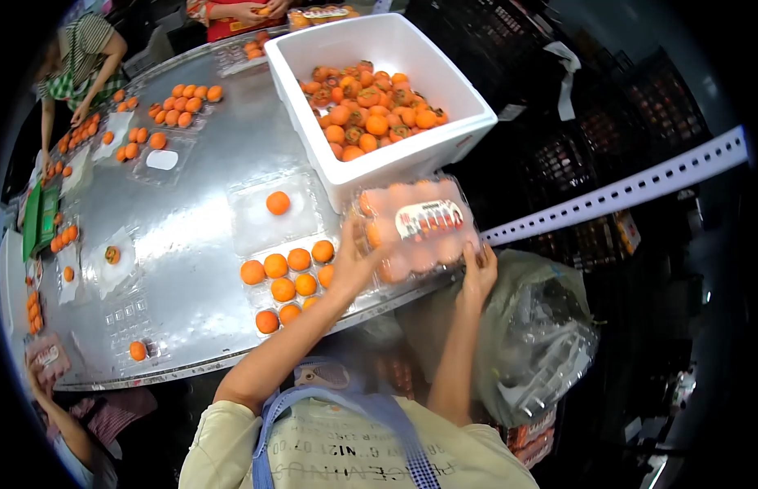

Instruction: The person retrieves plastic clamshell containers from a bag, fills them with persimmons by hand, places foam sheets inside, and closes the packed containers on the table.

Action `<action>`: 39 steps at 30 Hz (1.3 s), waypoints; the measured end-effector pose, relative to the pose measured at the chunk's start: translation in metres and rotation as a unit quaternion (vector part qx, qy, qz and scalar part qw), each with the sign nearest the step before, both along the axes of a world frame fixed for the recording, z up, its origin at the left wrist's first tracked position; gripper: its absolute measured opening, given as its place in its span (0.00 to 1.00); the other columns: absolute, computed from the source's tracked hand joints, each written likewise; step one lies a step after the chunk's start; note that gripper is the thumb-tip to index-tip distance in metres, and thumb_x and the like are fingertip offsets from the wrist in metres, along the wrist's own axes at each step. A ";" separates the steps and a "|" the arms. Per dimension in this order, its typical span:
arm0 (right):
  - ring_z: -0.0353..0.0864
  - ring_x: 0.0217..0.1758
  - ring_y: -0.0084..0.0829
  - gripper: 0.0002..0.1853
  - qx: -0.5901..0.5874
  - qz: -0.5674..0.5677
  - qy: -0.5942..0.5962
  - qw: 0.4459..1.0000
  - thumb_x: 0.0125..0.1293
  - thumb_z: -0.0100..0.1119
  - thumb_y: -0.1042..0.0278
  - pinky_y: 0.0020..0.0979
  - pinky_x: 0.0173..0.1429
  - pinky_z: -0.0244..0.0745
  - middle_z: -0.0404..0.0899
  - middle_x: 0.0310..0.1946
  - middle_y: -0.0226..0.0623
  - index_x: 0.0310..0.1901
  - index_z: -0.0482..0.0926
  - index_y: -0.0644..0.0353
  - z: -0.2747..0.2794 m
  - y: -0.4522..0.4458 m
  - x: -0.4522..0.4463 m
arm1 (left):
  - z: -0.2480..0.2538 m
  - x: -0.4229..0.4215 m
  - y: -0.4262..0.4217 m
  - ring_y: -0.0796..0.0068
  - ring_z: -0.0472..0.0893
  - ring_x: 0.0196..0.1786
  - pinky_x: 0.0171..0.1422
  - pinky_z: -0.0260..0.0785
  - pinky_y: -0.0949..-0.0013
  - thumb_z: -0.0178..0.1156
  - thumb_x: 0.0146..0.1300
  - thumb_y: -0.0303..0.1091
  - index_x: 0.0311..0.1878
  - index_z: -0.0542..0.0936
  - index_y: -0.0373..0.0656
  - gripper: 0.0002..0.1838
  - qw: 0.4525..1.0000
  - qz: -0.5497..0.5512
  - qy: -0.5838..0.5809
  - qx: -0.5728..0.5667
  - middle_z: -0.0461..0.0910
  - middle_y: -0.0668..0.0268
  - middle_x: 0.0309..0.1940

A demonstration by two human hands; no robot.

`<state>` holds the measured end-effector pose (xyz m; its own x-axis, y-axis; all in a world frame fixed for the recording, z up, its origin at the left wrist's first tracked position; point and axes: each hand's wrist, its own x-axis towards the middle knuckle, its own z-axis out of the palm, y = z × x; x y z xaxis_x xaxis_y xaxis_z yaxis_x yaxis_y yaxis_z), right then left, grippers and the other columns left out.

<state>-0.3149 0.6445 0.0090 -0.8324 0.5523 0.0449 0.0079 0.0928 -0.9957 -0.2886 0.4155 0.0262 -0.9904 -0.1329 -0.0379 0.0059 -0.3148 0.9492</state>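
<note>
A closed clear plastic pack of orange fruits (419,228) with a white label is held between both hands, over the table's edge. My left hand (358,257) grips its left side, and my right hand (479,273) holds its lower right corner. Just left of the pack, an open clear tray (277,204) has rows of orange fruits (283,289) in its lower half and a single fruit (278,203) on the other half. Behind the pack stands a white foam box (476,122) with a heap of orange fruits (371,106).
The metal table (199,236) carries more fruits and trays at the left. Co-workers stand at the far left, top and lower left. A clear bag of plastic trays (542,350) lies right of my arms. A white perforated strip (623,191) and dark crates are at the right.
</note>
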 end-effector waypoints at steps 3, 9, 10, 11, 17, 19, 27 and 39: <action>0.73 0.51 0.30 0.26 -0.046 0.033 0.028 0.998 0.57 0.66 0.72 0.28 0.57 0.67 0.72 0.52 0.41 0.55 0.68 0.71 0.032 -0.015 0.026 | 0.042 0.021 -0.002 0.69 0.70 0.57 0.60 0.66 0.67 0.62 0.56 0.27 0.60 0.57 0.43 0.32 0.995 0.009 -0.021 0.093 0.66 0.57 0.53; 0.74 0.47 0.26 0.25 -0.099 0.191 -0.003 0.977 0.59 0.62 0.76 0.27 0.53 0.70 0.74 0.42 0.36 0.57 0.67 0.68 0.054 -0.066 0.083 | 0.036 0.090 -0.073 0.68 0.68 0.60 0.59 0.67 0.68 0.58 0.50 0.24 0.66 0.51 0.44 0.40 0.990 0.090 -0.039 0.100 0.61 0.58 0.59; 0.74 0.47 0.25 0.25 -0.130 0.233 -0.014 0.964 0.59 0.62 0.77 0.26 0.52 0.71 0.74 0.41 0.35 0.58 0.67 0.68 0.057 -0.079 0.091 | 0.028 0.104 -0.097 0.65 0.71 0.57 0.57 0.70 0.66 0.59 0.48 0.26 0.69 0.48 0.45 0.45 0.988 0.093 -0.050 0.111 0.63 0.57 0.59; 0.74 0.46 0.24 0.25 -0.080 0.291 -0.071 0.951 0.59 0.62 0.76 0.26 0.51 0.72 0.74 0.41 0.36 0.58 0.67 0.67 0.058 -0.092 0.096 | 0.027 0.118 -0.119 0.63 0.73 0.56 0.56 0.71 0.63 0.62 0.46 0.29 0.69 0.49 0.46 0.46 0.983 0.124 -0.058 0.118 0.66 0.55 0.57; 0.74 0.39 0.22 0.24 -0.050 0.500 -0.131 0.855 0.60 0.62 0.70 0.23 0.42 0.72 0.74 0.38 0.35 0.56 0.67 0.67 0.010 -0.220 0.130 | -0.038 0.215 -0.265 0.64 0.76 0.53 0.55 0.73 0.64 0.58 0.50 0.34 0.69 0.54 0.43 0.41 0.962 0.237 -0.124 0.057 0.71 0.52 0.54; 0.74 0.38 0.24 0.25 -0.044 0.545 -0.144 0.825 0.60 0.62 0.67 0.25 0.42 0.72 0.73 0.39 0.37 0.57 0.66 0.67 -0.008 -0.256 0.138 | -0.048 0.233 -0.293 0.63 0.75 0.54 0.56 0.71 0.64 0.57 0.51 0.33 0.69 0.53 0.40 0.40 0.949 0.282 -0.129 0.064 0.70 0.52 0.57; 0.73 0.46 0.36 0.34 0.177 0.607 -0.132 0.764 0.58 0.63 0.59 0.32 0.45 0.73 0.71 0.44 0.50 0.60 0.62 0.71 -0.074 -0.341 0.179 | -0.090 0.267 -0.389 0.66 0.71 0.59 0.61 0.65 0.68 0.55 0.59 0.33 0.70 0.54 0.38 0.36 0.953 0.222 -0.202 -0.048 0.66 0.55 0.61; 0.68 0.56 0.43 0.22 0.470 0.604 0.196 0.613 0.50 0.62 0.63 0.43 0.54 0.65 0.71 0.47 0.41 0.48 0.73 0.58 -0.032 -0.440 0.197 | -0.110 0.260 -0.392 0.67 0.76 0.53 0.54 0.69 0.68 0.54 0.66 0.37 0.63 0.65 0.31 0.27 0.888 0.208 -0.244 -0.329 0.75 0.52 0.53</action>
